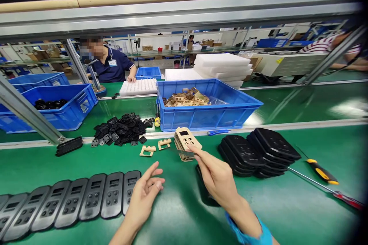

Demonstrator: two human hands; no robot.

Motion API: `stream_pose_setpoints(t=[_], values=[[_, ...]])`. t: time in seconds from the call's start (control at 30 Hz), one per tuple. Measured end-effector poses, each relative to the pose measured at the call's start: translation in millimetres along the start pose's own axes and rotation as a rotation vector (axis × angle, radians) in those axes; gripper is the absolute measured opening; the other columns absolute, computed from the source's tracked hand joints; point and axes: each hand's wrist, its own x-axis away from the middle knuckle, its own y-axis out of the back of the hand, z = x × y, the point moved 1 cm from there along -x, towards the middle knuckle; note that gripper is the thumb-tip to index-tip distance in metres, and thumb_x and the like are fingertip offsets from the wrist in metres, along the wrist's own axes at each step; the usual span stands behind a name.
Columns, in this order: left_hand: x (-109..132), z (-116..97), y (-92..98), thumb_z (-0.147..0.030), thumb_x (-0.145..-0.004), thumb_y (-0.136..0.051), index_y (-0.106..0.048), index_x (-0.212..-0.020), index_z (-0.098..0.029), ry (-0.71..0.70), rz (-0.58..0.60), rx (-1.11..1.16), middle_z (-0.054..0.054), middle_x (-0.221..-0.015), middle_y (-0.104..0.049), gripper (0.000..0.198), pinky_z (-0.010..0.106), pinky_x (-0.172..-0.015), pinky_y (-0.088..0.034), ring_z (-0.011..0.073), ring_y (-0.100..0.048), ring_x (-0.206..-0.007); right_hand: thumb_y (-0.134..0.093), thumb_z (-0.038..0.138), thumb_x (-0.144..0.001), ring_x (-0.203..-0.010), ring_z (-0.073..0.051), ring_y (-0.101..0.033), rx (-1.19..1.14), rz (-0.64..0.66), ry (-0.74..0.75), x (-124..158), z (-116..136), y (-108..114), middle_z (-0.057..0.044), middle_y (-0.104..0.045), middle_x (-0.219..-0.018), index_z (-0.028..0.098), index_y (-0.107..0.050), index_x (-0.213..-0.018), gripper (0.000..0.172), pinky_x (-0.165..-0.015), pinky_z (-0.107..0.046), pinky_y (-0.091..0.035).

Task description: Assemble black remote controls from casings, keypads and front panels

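My right hand (220, 176) pinches a thin, flat, greyish see-through piece (186, 153) between thumb and fingers. That piece is just in front of a stack of tan cut-out panels (188, 138). Partly hidden under the right hand, a black device casing (203, 189) lies on the green table. My left hand (145, 191) is held up with its fingers apart and nothing in them, beside the right end of a row of black casings (112, 195) with button holes. Two loose tan frames (147, 151) lie beyond the left hand.
A blue bin (209, 116) of tan parts stands behind the stack, with a blue cutter (219, 132) before it. Black plates (120, 128) are heaped left. Stacked black casings (258, 151) and two screwdrivers (322, 171) lie right. A co-worker (110, 65) sits across the table.
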Motion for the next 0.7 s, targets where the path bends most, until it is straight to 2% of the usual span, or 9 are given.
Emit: stream_pose_setpoints(t=[0.07, 0.13, 0.23, 0.33, 0.43, 0.5, 0.57, 0.7], values=[[-0.9, -5.9, 1.1, -0.038, -0.078, -0.068, -0.061, -0.121, -0.022, -0.028, -0.055, 0.002, 0.009, -0.102, -0.067, 0.047, 0.025, -0.065, -0.050, 0.0135, -0.062, -0.071, -0.042, 0.023, -0.094, -0.097, -0.022, -0.067, -0.141, 0.005, -0.154, 7.8, 9.2, -7.4, -0.008, -0.068, -0.115, 0.022, -0.057, -0.126, 0.035, -0.082, -0.034, -0.054], [-2.7, -9.3, 3.4, -0.039, -0.074, -0.072, -0.069, -0.102, -0.015, -0.015, -0.090, -0.009, 0.005, -0.075, -0.068, 0.038, 0.021, -0.052, -0.045, 0.0096, -0.056, -0.053, -0.042, 0.028, -0.095, -0.090, -0.022, -0.068, -0.246, 0.073, -0.280, 13.4, 11.6, -17.7, -0.008, -0.069, -0.113, 0.022, -0.057, -0.125, 0.034, -0.076, -0.032, -0.055], [-5.8, -10.6, 7.4, -0.043, -0.065, -0.078, -0.066, -0.074, -0.012, 0.073, -0.110, -0.024, 0.001, -0.053, -0.062, 0.034, 0.020, -0.044, -0.041, 0.0094, -0.053, -0.043, -0.038, 0.029, -0.096, -0.095, -0.023, -0.066, -0.249, 0.152, -0.314, 18.4, 7.0, -31.2, -0.009, -0.067, -0.114, 0.021, -0.054, -0.128, 0.037, -0.081, -0.035, -0.054], [-7.5, -8.7, 9.2, -0.048, -0.065, -0.076, -0.060, -0.068, -0.013, 0.120, -0.098, -0.058, 0.000, -0.050, -0.059, 0.039, 0.019, -0.044, -0.041, 0.0086, -0.052, -0.042, -0.054, 0.039, -0.089, -0.114, -0.032, -0.052, -0.067, 0.247, -0.106, 22.9, 6.4, -38.0, -0.012, -0.055, -0.132, 0.025, -0.054, -0.129, 0.043, -0.095, -0.050, -0.045], [-7.4, -4.3, 7.8, -0.053, -0.066, -0.073, -0.056, -0.067, -0.014, 0.133, -0.045, -0.075, -0.004, -0.051, -0.054, 0.043, 0.017, -0.043, -0.038, 0.0061, -0.047, -0.042, -0.074, 0.043, -0.072, -0.112, -0.032, -0.051, -0.059, 0.474, 0.041, 30.1, 14.5, -42.9, -0.012, -0.052, -0.134, 0.026, -0.044, -0.137, 0.074, -0.094, -0.050, -0.046], [-6.6, -1.4, 5.5, -0.055, -0.068, -0.071, -0.054, -0.068, -0.014, 0.144, 0.001, -0.061, -0.006, -0.052, -0.051, 0.044, 0.016, -0.042, -0.037, 0.0049, -0.044, -0.042, -0.074, 0.034, -0.075, -0.113, -0.027, -0.052, -0.154, 0.566, 0.022, 35.0, 20.1, -46.2, -0.011, -0.054, -0.130, 0.025, -0.036, -0.142, 0.078, -0.095, -0.041, -0.047], [-5.5, 0.1, 2.5, -0.055, -0.072, -0.068, -0.052, -0.068, -0.015, 0.143, 0.038, -0.037, -0.006, -0.052, -0.048, 0.044, 0.016, -0.043, -0.036, 0.0044, -0.042, -0.042, -0.070, 0.027, -0.079, -0.117, -0.025, -0.050, -0.229, 0.572, -0.023, 39.0, 23.1, -49.8, -0.010, -0.054, -0.130, 0.025, -0.035, -0.142, 0.072, -0.098, -0.038, -0.045], [-1.8, -0.3, -6.6, -0.052, -0.076, -0.065, -0.050, -0.067, -0.015, 0.144, 0.083, 0.099, -0.007, -0.052, -0.045, 0.042, 0.015, -0.042, -0.032, 0.0032, -0.037, -0.042, -0.066, 0.036, -0.081, -0.119, -0.025, -0.051, -0.430, 0.527, -0.092, 45.4, 24.0, -58.8, -0.010, -0.051, -0.134, 0.028, -0.038, -0.140, 0.066, -0.096, -0.036, -0.046]])
